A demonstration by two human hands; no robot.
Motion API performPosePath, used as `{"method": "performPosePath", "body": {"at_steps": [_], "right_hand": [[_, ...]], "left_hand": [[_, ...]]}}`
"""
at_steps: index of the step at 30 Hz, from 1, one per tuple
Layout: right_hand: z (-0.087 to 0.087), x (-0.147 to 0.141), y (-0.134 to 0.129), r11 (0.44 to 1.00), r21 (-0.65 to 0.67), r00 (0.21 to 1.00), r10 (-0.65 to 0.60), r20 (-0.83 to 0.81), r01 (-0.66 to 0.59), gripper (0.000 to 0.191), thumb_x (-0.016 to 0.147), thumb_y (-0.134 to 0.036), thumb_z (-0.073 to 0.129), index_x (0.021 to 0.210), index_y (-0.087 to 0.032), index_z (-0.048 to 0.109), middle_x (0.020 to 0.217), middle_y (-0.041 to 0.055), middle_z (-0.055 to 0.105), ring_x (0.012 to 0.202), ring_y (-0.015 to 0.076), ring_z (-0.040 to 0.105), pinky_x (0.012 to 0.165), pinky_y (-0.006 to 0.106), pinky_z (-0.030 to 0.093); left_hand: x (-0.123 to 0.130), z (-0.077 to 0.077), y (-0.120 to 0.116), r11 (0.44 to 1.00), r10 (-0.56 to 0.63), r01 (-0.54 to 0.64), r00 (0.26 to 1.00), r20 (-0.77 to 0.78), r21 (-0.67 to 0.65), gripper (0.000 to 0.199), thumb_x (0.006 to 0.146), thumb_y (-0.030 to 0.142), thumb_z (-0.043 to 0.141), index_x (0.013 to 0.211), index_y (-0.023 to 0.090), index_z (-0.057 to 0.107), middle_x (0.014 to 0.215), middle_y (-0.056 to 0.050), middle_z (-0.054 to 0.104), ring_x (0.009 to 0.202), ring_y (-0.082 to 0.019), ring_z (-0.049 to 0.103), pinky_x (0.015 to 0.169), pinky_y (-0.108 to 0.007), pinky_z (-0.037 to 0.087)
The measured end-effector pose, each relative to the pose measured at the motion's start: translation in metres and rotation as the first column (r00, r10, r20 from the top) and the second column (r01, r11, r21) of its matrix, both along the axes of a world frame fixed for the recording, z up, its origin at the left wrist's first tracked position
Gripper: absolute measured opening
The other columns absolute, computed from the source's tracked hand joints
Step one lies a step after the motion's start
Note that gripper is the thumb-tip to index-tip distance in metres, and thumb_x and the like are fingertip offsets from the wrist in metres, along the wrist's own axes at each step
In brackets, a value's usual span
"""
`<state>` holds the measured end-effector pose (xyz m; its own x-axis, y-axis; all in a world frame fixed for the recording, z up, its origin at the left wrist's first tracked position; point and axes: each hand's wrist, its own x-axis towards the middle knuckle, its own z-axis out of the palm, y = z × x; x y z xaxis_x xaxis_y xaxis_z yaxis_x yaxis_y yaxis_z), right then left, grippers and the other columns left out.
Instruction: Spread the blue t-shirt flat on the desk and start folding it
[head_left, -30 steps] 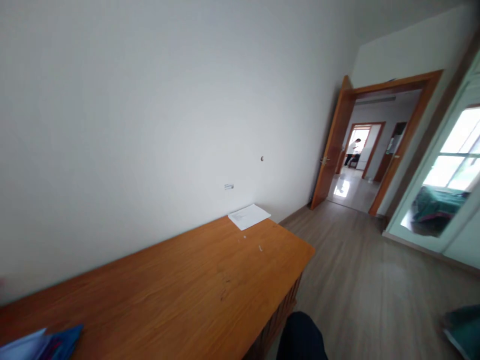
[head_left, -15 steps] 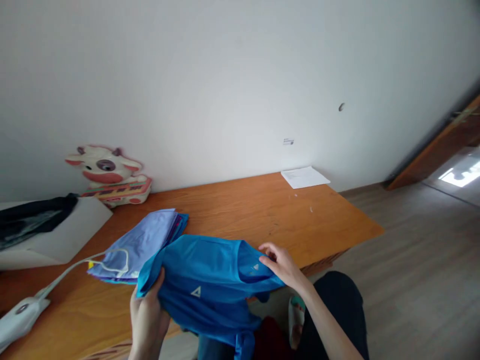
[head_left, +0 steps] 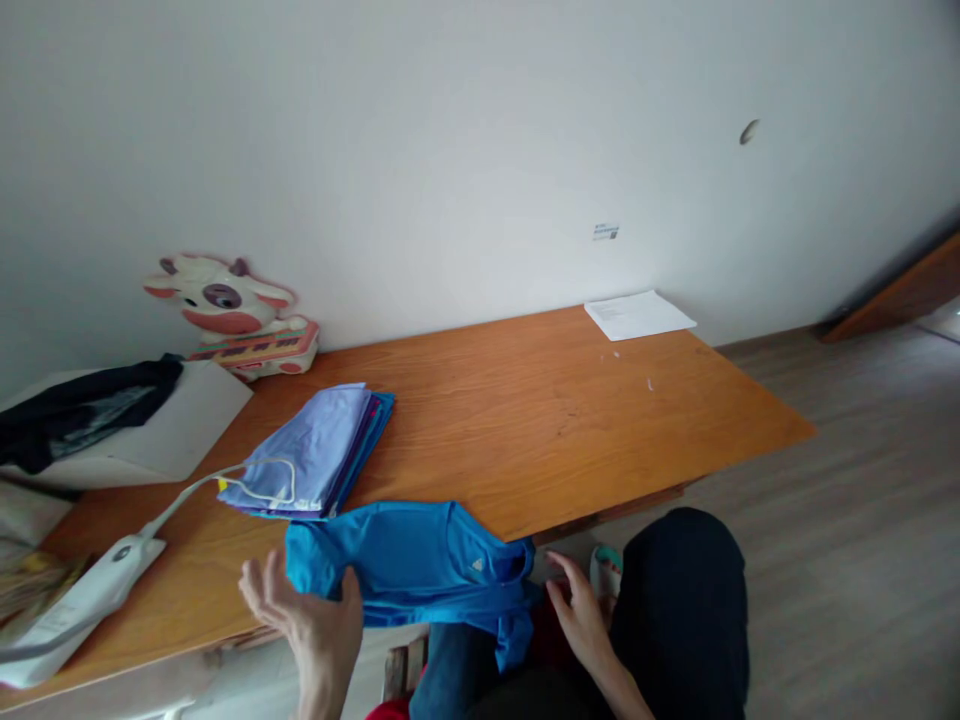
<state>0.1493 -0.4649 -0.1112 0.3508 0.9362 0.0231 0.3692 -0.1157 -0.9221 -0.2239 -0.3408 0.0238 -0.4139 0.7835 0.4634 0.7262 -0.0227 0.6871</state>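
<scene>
Nearest to the camera, the person's dark trouser knee [head_left: 682, 590] fills the lower right, over the grey wooden floor [head_left: 847, 560]. The right hand [head_left: 581, 615] is just below the table edge, its fingers spread and loose; it holds nothing, and its fingertips are near the hanging part of the blue shirt [head_left: 412, 560] but I cannot tell if they touch it. The left hand [head_left: 315, 625] is at the near edge, palm raised and fingers open. Its thumb lies against the left sleeve of the blue shirt, but it does not grasp the cloth.

The blue shirt lies on the near edge of the wooden table [head_left: 570, 420], flat on the top, with its lower part falling over the edge toward the person's lap. It has a small light logo near the collar. Just behind it, to the left, is a stack of folded clothes [head_left: 315, 455], the top one pale purple with a white cord. It is just beside the shirt.

At the left, a white handheld device [head_left: 82, 600] lies on the table with its white cable going toward the stack. Further left and back is a white board [head_left: 180, 430] with a dark garment [head_left: 75, 415] on it. Against the white wall [head_left: 450, 150] stands a cow-shaped toy [head_left: 232, 315]. At the far right corner of the table lies a sheet of paper [head_left: 639, 314].
</scene>
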Motion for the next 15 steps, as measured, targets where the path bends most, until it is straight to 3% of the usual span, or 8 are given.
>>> {"method": "performPosePath", "body": {"at_steps": [1,3,5,6,8,10,15], "right_hand": [[-0.008,-0.004,0.006,1.0,-0.002,1.0,0.027,0.012,-0.027,0.044,0.099,-0.036,0.064,0.139,-0.022,0.075,0.141,0.0155,0.078,0.133,0.0349,0.074,0.113,0.051,0.061],[-0.018,-0.01,0.02,0.996,-0.003,0.995,0.093,0.037,-0.093,0.047,0.097,-0.031,0.064,0.143,-0.023,0.074,0.147,0.0151,0.074,0.141,0.0352,0.068,0.122,0.054,0.054],[-0.021,-0.014,0.034,0.987,0.003,0.985,0.161,0.054,-0.162,0.042,0.097,-0.03,0.064,0.137,-0.023,0.076,0.144,0.0151,0.076,0.139,0.0353,0.069,0.122,0.053,0.054],[-0.022,-0.015,0.039,0.982,0.01,0.98,0.19,0.062,-0.191,0.037,0.098,-0.029,0.064,0.132,-0.023,0.078,0.14,0.0149,0.078,0.137,0.0352,0.071,0.12,0.052,0.055],[-0.021,-0.015,0.045,0.977,0.03,0.976,0.207,0.071,-0.209,0.029,0.099,-0.029,0.062,0.12,-0.023,0.08,0.131,0.0149,0.08,0.13,0.0348,0.074,0.115,0.049,0.057],[-0.019,-0.01,0.044,0.983,0.042,0.983,0.178,0.047,-0.18,0.027,0.102,-0.033,0.058,0.116,-0.022,0.078,0.125,0.0149,0.081,0.123,0.0336,0.076,0.11,0.047,0.059],[-0.008,0.015,0.027,1.0,0.019,1.0,0.01,-0.027,-0.01,0.039,0.11,-0.052,0.052,0.121,-0.02,0.072,0.117,0.0138,0.083,0.111,0.0308,0.079,0.096,0.04,0.062]], "left_hand": [[0.004,0.001,0.0,0.997,-0.068,0.064,0.987,-0.147,-0.035,0.082,0.086,0.032,0.08,0.16,0.024,0.045,0.184,-0.019,0.022,0.173,-0.048,0.009,0.133,-0.083,0.009],[0.011,0.003,0.005,0.945,-0.323,0.293,0.907,-0.271,-0.147,0.045,0.1,0.027,0.062,0.145,0.027,0.064,0.173,-0.012,0.048,0.171,-0.042,0.024,0.135,-0.08,0.006],[0.017,0.002,0.017,0.804,-0.588,0.529,0.776,-0.229,-0.272,0.039,0.107,0.024,0.048,0.139,0.027,0.07,0.157,-0.009,0.066,0.161,-0.035,0.047,0.138,-0.071,0.019],[0.02,0.001,0.025,0.736,-0.667,0.595,0.719,-0.197,-0.322,0.04,0.109,0.026,0.045,0.141,0.027,0.07,0.154,-0.009,0.069,0.158,-0.032,0.052,0.139,-0.066,0.024],[0.026,-0.001,0.042,0.68,-0.717,0.618,0.672,-0.184,-0.393,0.044,0.111,0.032,0.045,0.15,0.026,0.066,0.159,-0.009,0.066,0.158,-0.031,0.052,0.139,-0.062,0.027],[0.031,0.0,0.057,0.691,-0.709,0.599,0.672,-0.215,-0.404,0.043,0.111,0.037,0.049,0.148,0.024,0.067,0.158,-0.01,0.066,0.156,-0.031,0.053,0.138,-0.058,0.03],[0.029,-0.003,0.078,0.701,-0.706,0.608,0.668,-0.237,-0.372,0.031,0.111,0.044,0.054,0.112,0.022,0.076,0.123,-0.011,0.079,0.123,-0.029,0.07,0.122,-0.049,0.048]]}}
